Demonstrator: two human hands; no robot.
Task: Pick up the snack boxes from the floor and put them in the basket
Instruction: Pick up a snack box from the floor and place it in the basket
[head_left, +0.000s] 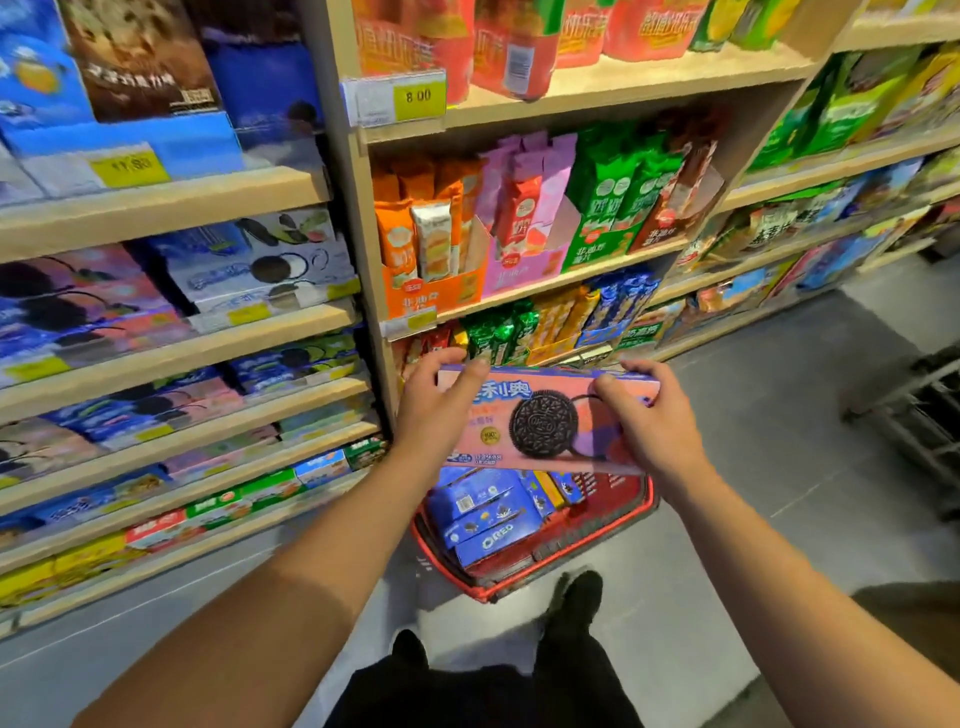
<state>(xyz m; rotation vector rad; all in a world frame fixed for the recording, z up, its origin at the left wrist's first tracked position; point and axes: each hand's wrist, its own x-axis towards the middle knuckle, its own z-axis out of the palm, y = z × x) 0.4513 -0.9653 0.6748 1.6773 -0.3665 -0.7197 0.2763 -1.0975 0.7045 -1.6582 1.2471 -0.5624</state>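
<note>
A pink Oreo box (545, 421) is held level in the air above a red basket (524, 577) that stands on the floor. My left hand (434, 410) grips the box's left end, thumb on the front face. My right hand (649, 415) grips its right end the same way. The basket holds several blue Oreo boxes (485, 512) lying flat. The pink box hides the far part of the basket.
Wooden shelves (171, 358) full of biscuit boxes run along the left, with more snack packets on shelves (524, 291) straight ahead and to the right. My feet (576, 603) stand just behind the basket. A metal cart (919, 415) is at the right on the grey floor.
</note>
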